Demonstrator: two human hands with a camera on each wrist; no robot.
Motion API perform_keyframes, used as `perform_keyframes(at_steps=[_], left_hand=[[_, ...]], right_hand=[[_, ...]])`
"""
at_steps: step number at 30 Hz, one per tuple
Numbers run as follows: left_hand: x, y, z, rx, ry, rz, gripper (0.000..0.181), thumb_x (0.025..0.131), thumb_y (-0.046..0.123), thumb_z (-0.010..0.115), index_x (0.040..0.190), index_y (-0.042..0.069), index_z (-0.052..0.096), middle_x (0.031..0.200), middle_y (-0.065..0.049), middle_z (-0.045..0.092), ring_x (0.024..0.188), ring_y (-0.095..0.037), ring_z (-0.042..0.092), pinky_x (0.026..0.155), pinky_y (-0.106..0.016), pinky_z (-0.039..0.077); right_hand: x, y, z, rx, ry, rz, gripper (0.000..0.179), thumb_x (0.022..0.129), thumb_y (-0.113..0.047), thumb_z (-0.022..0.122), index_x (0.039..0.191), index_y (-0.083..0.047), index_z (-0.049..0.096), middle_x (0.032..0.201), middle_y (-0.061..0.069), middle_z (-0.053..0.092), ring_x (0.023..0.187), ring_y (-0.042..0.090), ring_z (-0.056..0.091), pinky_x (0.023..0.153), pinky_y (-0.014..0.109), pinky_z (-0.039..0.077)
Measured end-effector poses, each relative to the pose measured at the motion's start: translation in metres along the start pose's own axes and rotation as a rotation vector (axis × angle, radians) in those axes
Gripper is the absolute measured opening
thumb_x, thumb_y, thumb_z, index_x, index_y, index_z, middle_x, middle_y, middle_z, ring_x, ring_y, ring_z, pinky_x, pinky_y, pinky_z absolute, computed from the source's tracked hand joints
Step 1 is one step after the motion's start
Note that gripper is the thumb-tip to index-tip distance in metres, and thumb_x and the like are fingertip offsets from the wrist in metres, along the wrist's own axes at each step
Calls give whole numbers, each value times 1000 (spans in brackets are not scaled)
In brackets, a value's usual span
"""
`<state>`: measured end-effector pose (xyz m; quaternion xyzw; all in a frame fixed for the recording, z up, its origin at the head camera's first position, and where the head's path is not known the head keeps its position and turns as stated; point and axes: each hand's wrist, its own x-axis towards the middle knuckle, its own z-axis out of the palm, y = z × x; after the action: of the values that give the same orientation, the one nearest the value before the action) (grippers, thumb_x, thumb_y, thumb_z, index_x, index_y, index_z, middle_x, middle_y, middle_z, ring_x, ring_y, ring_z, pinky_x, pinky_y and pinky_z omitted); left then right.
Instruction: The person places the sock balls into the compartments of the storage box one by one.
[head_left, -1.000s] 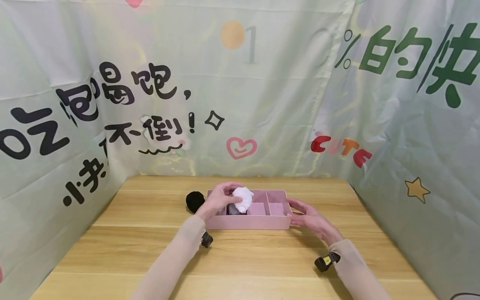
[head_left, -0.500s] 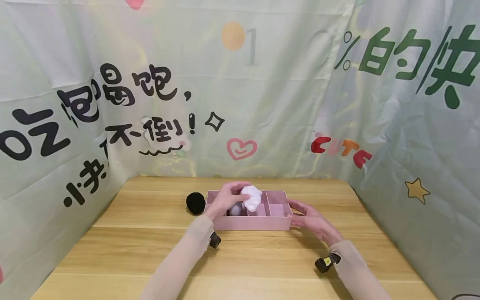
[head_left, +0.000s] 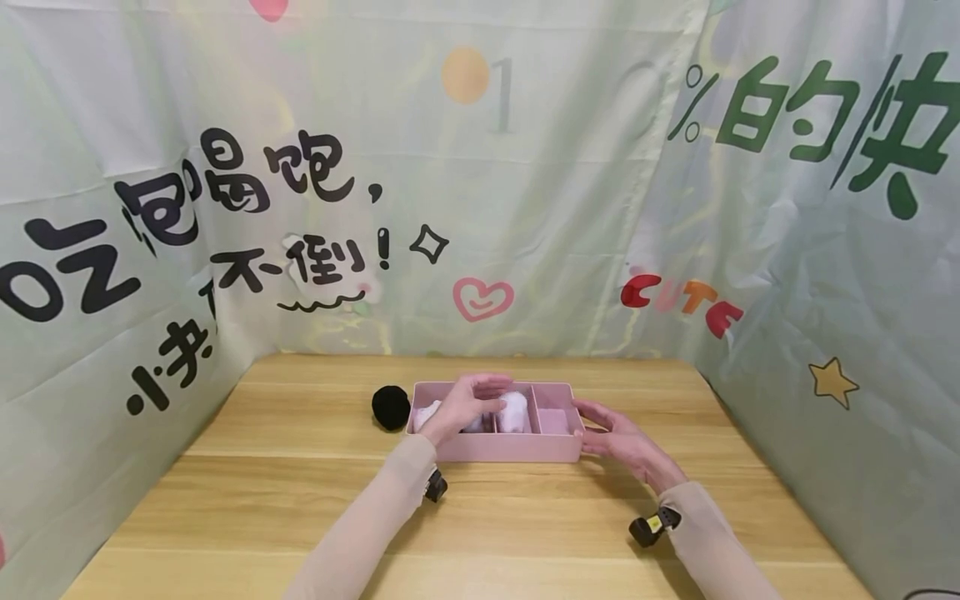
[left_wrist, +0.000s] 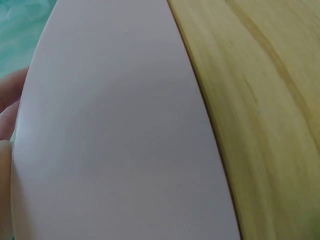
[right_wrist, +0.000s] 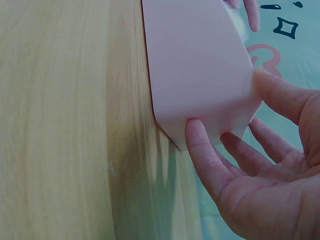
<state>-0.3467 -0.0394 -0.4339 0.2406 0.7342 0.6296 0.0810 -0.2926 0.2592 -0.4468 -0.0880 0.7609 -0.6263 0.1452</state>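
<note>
A pink box (head_left: 502, 448) divided into compartments stands on the wooden table. In its third compartment from the left sits a white balled-up bundle of soft cloth, like a rolled sock (head_left: 514, 414). My left hand (head_left: 462, 408) is over the middle of the box with fingers spread loosely, thumb tip right beside that white bundle. Partly hidden under the hand are a grey bundle (head_left: 476, 425) and, farther left, another white one (head_left: 426, 414). My right hand (head_left: 628, 440) rests its fairly straight fingers and thumb against the box's right end, also seen in the right wrist view.
A black balled-up bundle (head_left: 391, 407) lies on the table (head_left: 480, 533) just left of the box. The rightmost compartment (head_left: 556, 419) shows its bare floor. Printed cloth (head_left: 480, 192) hangs behind the table and along both sides.
My left hand has carried the white bundle rightward, lowered it into the third compartment and loosened its fingers from it. The right hand has stayed at the box's end.
</note>
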Motion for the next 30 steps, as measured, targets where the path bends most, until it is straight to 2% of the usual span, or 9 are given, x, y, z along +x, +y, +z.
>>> perform_keyframes(at_steps=[5,12,17,20,25,30], left_hand=[[0,-2,-3,9,4,4,46,88,-5,66,133,1,58,137,-24,56,126,-35,55,102,-39,48],[-3,-5,-9,1,2,29,45,89,-5,65,133,-1,58,136,-24,57,125,-36,56,101,-35,49],[-11,-5,-20,-44,32,12,47,88,-4,68,134,2,58,135,-26,57,123,-37,57,95,-33,52],[-16,-5,-27,-73,54,19,48,87,-4,68,133,3,58,133,-28,57,121,-38,59,92,-31,54],[-24,-7,-38,-69,79,49,48,86,-4,69,132,1,58,129,-29,59,116,-40,61,89,-29,55],[-33,-8,-49,-58,113,37,47,86,0,71,131,5,59,129,-30,59,112,-33,65,89,-27,55]], right_hand=[[0,-1,0,-4,0,-4,73,93,-11,66,154,-2,26,158,27,20,126,32,51,99,42,50],[0,0,0,5,0,-7,73,94,-10,65,154,-2,25,159,27,19,129,36,48,100,43,50],[1,1,0,4,0,-6,73,93,-9,66,154,-1,25,158,28,21,127,33,51,99,41,51],[1,1,1,-4,-1,-11,73,93,-9,65,153,-1,26,157,28,23,129,36,49,98,40,52],[0,1,2,-2,-4,-11,72,93,-9,65,154,-2,26,158,27,22,135,44,41,98,38,51],[-1,0,3,0,5,-3,73,93,-8,65,154,-3,26,157,28,23,136,44,41,99,39,51]])
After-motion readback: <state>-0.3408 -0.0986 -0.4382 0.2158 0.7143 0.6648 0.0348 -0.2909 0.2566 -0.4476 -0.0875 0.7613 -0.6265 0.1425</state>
